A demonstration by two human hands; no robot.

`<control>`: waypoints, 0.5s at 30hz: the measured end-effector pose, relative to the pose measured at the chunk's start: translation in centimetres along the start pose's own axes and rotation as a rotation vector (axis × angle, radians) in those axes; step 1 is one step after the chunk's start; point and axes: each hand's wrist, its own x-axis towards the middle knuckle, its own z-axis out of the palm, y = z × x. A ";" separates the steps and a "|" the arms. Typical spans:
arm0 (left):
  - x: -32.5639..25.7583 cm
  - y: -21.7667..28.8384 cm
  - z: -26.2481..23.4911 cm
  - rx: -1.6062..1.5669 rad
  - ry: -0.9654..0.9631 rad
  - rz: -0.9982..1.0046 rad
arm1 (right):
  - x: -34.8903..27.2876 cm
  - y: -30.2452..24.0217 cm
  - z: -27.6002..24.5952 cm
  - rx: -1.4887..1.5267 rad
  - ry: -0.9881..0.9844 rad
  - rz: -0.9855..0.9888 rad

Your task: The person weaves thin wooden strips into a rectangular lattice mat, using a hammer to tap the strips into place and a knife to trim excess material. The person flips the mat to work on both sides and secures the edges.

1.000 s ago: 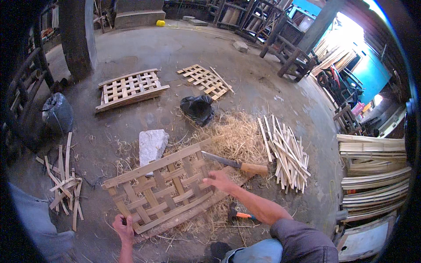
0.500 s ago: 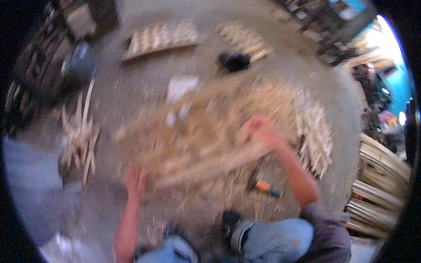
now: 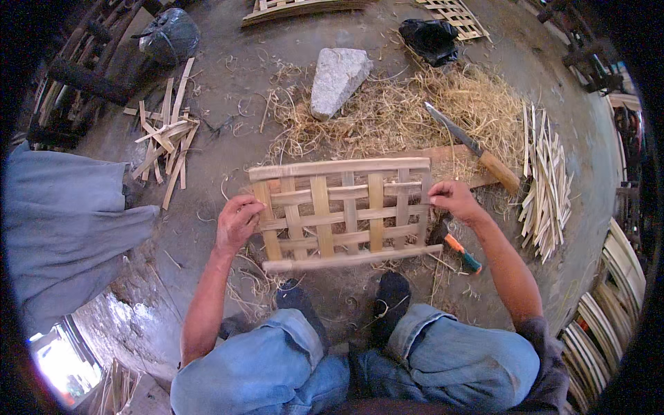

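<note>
Between my two hands is a woven panel of flat bamboo strips [image 3: 322, 207], crossed in an open lattice with a longer bar along its far and near edges. My left hand [image 3: 240, 218] pinches the panel's left side. On the opposite side, the fingers of my right hand [image 3: 456, 200] are closed on its right edge. The panel is held roughly level in front of my feet, slightly blurred. A tool with an orange and green handle [image 3: 462, 252] lies on the floor just beyond its right near corner; its head is partly hidden.
A wooden-handled knife [image 3: 499, 169] rests across a board [image 3: 439, 158]. Behind lie shavings [image 3: 484, 97], a pale stone [image 3: 339, 79] and a black plastic bag [image 3: 429, 40]. Loose strips lie at right [image 3: 545, 187] and left [image 3: 166, 142]. Stacked woven panels [image 3: 304, 10] are at the far edge.
The panel was slanted, its right end farther away; now it is nearly level, and my right hand has come nearer. The view has shifted and sharpened, uncovering the stone and knife. Both hands keep hold.
</note>
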 end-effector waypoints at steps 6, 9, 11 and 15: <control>-1.0 0.6 -3.0 -0.001 -0.204 -0.125 | -1.3 1.0 2.0 -0.221 0.233 -0.265; 0.0 1.0 -6.6 0.020 -0.150 -0.136 | -3.8 2.6 1.8 -0.407 0.386 -0.310; 2.5 1.6 -9.2 0.069 -0.174 -0.075 | -6.7 4.7 1.2 -0.492 0.415 -0.252; 10.7 3.6 -12.3 0.106 -0.353 0.125 | -11.4 9.0 1.3 -0.697 0.393 -0.244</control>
